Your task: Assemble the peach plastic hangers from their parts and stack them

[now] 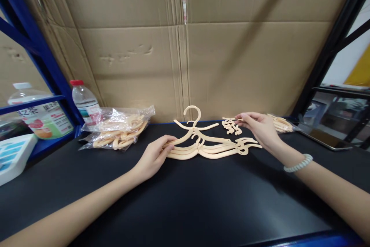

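Several beige plastic clothes hangers point(185, 157) lie stacked on the black tabletop, their hooks pointing away from me. My left hand point(154, 154) is closed with thumb and fingers on the left end of the upper hangers. A large hook point(192, 113) rises at the back of the stack, beside short curved arm pieces point(209, 126). To the right of it is a small heap of beige plastic pieces point(230, 126). My right hand point(258, 128) reaches the right edge of this heap, thumb and fingertips pinched together; what is between them is too small to make out.
Clear bags of beige hanger parts point(120, 129) lie at the left, near a red-capped bottle point(85, 98). More beige parts in a bag point(280, 123) lie behind my right hand. Cardboard point(130, 54) walls the back. A white tray point(17, 156) is far left, a flat dark panel point(325, 139) far right.
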`<state>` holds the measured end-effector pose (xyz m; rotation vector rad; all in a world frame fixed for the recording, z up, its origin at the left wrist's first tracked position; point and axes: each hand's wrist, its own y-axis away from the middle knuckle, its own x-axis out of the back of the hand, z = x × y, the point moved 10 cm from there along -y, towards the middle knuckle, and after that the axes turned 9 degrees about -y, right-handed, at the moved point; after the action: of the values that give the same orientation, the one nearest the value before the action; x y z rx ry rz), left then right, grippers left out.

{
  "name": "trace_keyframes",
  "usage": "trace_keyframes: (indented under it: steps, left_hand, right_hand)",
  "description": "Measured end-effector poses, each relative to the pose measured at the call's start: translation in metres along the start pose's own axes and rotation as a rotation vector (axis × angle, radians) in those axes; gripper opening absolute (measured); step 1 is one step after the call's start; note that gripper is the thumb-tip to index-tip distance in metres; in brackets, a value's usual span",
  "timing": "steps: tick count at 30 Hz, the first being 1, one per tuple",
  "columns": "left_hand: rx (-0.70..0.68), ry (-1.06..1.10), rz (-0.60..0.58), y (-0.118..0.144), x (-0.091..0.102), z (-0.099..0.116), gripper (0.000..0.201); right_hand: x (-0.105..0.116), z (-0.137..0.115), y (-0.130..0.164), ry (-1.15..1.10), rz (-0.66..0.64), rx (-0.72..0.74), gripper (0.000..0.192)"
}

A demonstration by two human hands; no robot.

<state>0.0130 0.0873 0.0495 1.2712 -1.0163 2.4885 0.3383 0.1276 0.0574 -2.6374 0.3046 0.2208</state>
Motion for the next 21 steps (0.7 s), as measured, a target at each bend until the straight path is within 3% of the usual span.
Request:
trace_keyframes:
  steps: [4, 7, 9, 13, 16, 21]
  left_hand:
    - [0.007, 0.003, -0.002, 0.000, -0.001, -0.002, 0.019]
    - [0.002, -0.025, 0.001, 0.000, 0.000, -0.002, 0.019]
    - [-0.003, -0.038, 0.001, -0.001, 0.001, -0.001, 0.019]
    - [0.003, -0.019, -0.003, -0.001, 0.001, -0.001, 0.019]
    - [0.017, 0.002, -0.009, 0.000, 0.000, -0.002, 0.019]
    - [0.019, 0.010, -0.007, 0.001, -0.001, -0.002, 0.019]
  right_hand:
    - [-0.005, 0.013, 0.004, -0.013, -0.047, -0.078, 0.028]
    - [-0.002, 0.018, 0.006, -0.055, -0.017, -0.111, 0.047]
    - [-0.007, 0.027, 0.009, -0.132, -0.056, -0.221, 0.054]
    - [-0.026, 0.042, 0.019, -0.225, -0.207, -0.440, 0.034]
    - [-0.035, 0.040, 0.022, -0.214, -0.296, -0.442, 0.021]
    - [-0.044, 0.039, 0.028, -0.159, -0.417, -0.485, 0.025]
